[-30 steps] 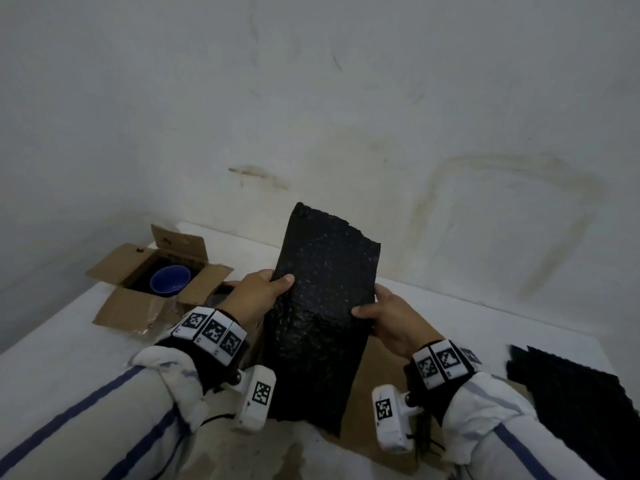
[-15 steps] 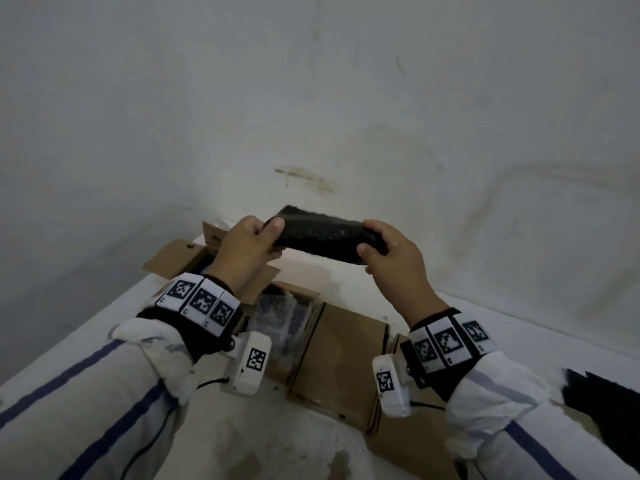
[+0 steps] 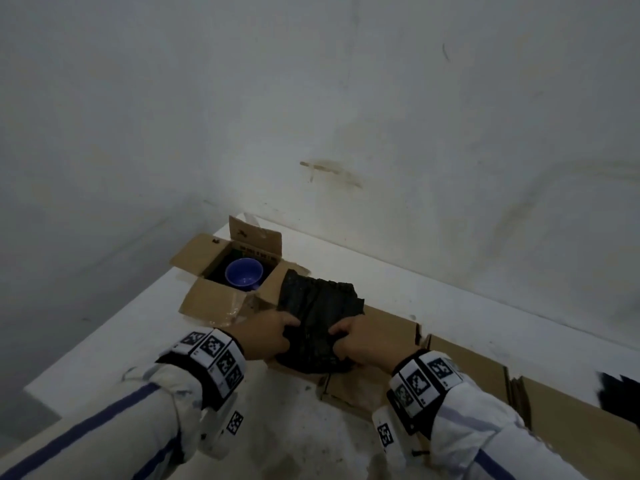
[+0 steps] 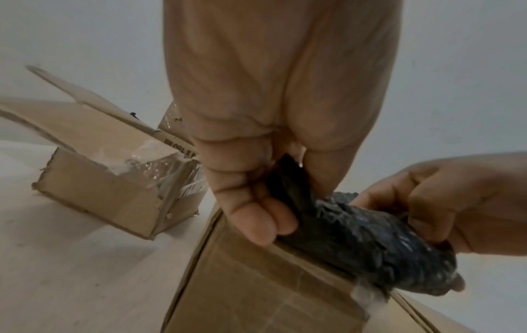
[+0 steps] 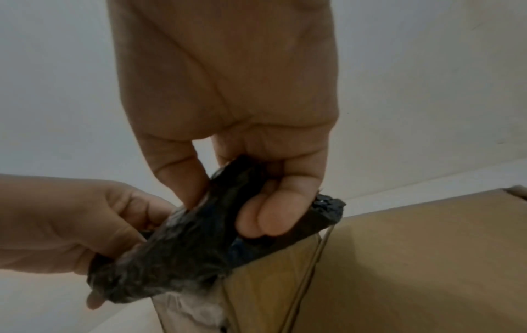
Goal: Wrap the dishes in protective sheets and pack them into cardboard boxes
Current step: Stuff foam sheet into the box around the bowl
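Observation:
A black bubble-wrap sheet (image 3: 317, 317) lies crumpled over the opening of the near cardboard box (image 3: 388, 327). My left hand (image 3: 268, 332) grips its near left edge (image 4: 288, 187), fingers curled round it. My right hand (image 3: 360, 337) grips the near right edge (image 5: 228, 196) the same way. Whatever lies under the sheet is hidden. A blue bowl (image 3: 244, 273) sits inside a second open cardboard box (image 3: 214, 299) at the back left, apart from both hands.
Flattened cardboard (image 3: 568, 417) stretches along the white table (image 3: 104, 344) to the right. A pile of black sheets (image 3: 620, 396) shows at the right edge. Walls close off the back and left; the table's left edge drops off.
One second ago the sheet hung upright between my hands. It was then raised and held level, and now it is down, bunched over the near box.

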`<state>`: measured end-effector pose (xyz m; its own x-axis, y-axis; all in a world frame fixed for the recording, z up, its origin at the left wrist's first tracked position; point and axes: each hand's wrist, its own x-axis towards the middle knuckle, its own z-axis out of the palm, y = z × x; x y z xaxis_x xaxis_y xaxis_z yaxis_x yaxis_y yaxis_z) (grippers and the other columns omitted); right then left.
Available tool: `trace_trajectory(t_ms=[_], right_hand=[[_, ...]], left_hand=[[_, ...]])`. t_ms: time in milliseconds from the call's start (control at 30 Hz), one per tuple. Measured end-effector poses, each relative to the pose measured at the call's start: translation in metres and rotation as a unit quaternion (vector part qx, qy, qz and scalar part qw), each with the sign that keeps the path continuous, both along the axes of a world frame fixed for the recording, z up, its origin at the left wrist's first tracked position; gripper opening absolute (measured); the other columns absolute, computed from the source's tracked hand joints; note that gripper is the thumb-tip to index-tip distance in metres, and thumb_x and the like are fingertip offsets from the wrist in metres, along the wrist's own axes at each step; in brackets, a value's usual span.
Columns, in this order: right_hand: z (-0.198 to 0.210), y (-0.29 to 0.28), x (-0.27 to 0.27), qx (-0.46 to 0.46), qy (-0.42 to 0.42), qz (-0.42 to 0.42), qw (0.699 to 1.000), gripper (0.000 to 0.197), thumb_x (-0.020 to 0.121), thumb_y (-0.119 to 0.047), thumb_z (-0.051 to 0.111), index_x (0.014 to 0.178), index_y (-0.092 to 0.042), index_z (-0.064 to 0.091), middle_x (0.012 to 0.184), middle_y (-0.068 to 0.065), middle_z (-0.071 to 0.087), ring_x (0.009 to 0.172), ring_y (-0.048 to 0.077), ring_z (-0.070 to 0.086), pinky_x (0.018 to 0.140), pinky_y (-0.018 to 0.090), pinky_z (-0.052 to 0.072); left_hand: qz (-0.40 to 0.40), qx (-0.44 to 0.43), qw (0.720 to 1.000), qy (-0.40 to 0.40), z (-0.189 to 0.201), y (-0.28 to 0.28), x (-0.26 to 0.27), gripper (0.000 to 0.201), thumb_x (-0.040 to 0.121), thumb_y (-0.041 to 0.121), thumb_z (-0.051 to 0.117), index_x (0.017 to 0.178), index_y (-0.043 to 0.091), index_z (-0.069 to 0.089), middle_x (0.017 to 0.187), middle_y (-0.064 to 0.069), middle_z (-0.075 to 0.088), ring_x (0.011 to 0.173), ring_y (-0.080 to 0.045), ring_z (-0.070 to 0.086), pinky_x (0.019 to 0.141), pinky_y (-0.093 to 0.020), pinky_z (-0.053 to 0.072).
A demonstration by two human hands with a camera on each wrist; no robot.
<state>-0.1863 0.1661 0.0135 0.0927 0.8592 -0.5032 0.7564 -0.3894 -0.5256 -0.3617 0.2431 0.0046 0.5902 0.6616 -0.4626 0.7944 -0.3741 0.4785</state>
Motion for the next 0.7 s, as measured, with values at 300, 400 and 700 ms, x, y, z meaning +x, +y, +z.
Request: trace_trajectory(t_ms=[300, 400, 700], right_hand=[[-0.008, 0.023, -0.022, 0.048, -0.064, 0.005, 0.997, 0.045, 0.09, -0.026, 0.051, 0.129, -0.004, 0.052, 0.118, 0.015, 0.062, 0.101, 0.027, 0.061, 0.075, 0.029, 0.05], [-0.011, 0.024, -0.021, 0.099, -0.05, -0.013, 0.994, 0.041, 0.093, -0.026, 0.046, 0.119, 0.003, 0.058, 0.114, 0.021, 0.063, 0.101, 0.033, 0.06, 0.077, 0.032, 0.049], [-0.021, 0.024, -0.026, 0.066, -0.32, 0.138, 0.935, 0.042, 0.091, -0.034, 0.052, 0.126, -0.01, 0.05, 0.135, 0.013, 0.034, 0.119, 0.032, 0.038, 0.094, 0.04, 0.038]], left_hand=[[-0.05, 0.178, 0.983, -0.012, -0.037, 0.022, 0.008, 0.028, 0.09, 0.005, 0.048, 0.114, 0.005, 0.062, 0.116, -0.016, 0.062, 0.11, -0.028, 0.053, 0.099, -0.028, 0.042], [-0.086, 0.23, 0.969, 0.035, -0.046, 0.026, 0.01, 0.027, 0.09, 0.014, 0.052, 0.116, 0.011, 0.057, 0.119, -0.013, 0.056, 0.111, -0.025, 0.049, 0.1, -0.033, 0.042], [-0.123, 0.35, 0.922, 0.109, -0.034, 0.017, 0.009, 0.029, 0.087, 0.021, 0.051, 0.114, 0.013, 0.058, 0.136, -0.013, 0.041, 0.12, -0.033, 0.043, 0.098, -0.043, 0.038]])
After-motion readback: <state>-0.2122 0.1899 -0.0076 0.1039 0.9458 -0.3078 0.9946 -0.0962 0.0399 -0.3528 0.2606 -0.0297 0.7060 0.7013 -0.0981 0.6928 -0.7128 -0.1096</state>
